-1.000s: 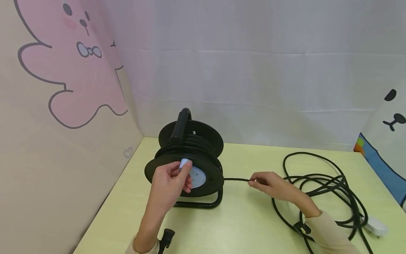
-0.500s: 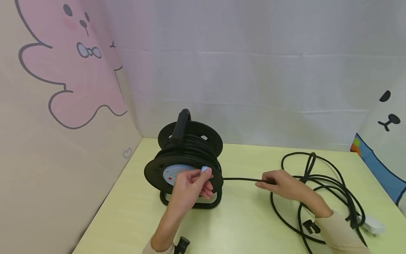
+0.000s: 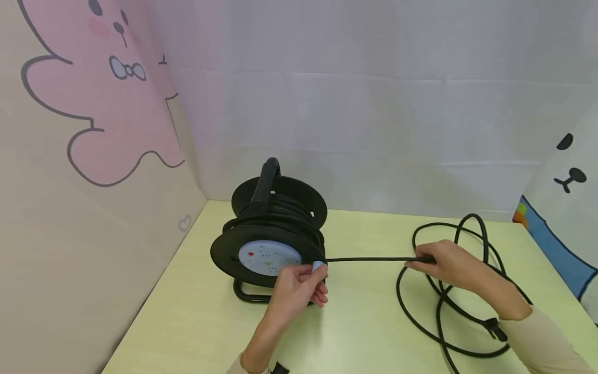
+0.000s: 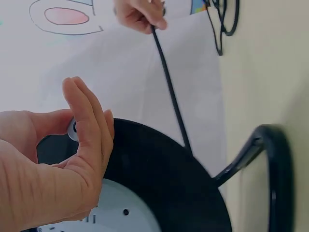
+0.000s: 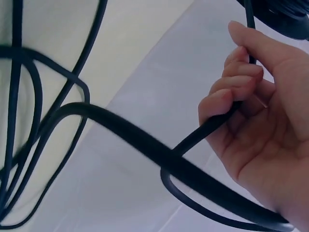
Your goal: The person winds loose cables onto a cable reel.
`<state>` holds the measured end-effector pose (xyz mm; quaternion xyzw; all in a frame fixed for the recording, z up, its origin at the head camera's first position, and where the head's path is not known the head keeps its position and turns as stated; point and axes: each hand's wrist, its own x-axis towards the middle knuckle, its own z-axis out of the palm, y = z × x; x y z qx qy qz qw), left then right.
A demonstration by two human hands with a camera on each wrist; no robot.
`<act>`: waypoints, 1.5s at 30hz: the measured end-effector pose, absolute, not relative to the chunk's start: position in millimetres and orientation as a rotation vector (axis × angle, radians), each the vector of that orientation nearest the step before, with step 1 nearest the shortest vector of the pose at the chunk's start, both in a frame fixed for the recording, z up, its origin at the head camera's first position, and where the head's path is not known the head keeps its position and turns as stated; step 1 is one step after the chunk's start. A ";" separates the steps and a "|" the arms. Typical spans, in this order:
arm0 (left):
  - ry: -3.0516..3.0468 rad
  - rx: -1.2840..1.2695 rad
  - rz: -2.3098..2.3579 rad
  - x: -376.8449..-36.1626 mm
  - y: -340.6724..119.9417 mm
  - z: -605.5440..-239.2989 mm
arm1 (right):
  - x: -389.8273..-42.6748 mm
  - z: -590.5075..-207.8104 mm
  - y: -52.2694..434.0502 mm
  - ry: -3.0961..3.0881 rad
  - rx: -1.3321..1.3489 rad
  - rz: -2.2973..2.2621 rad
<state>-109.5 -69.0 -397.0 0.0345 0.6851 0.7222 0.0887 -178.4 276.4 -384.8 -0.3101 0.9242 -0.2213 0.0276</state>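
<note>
Matt black plastic reel (image 3: 268, 244), rubbery cable (image 3: 374, 259)

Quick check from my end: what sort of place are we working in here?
Probably a staged tabletop booth, not a workshop: a pale green table, cartoon-printed side panels and a white cloth backdrop close it in.

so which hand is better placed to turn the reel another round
Left. The left hand pinches the pale blue knob on the reel face. The right hand is off to the side, gripping the black cable stretched taut to the reel.
</note>
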 end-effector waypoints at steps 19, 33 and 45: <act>2.119 0.006 1.997 -111.6 -89.4 -445.8 | -170.4 -378.5 342.8 3.384 -0.903 -0.365; 2.092 -0.120 1.933 -111.2 -108.7 -462.4 | -132.5 -343.7 393.7 2.808 -0.420 -0.988; 2.157 -0.272 1.910 -103.8 -137.6 -463.2 | -148.7 -368.8 387.8 2.677 -0.573 -1.159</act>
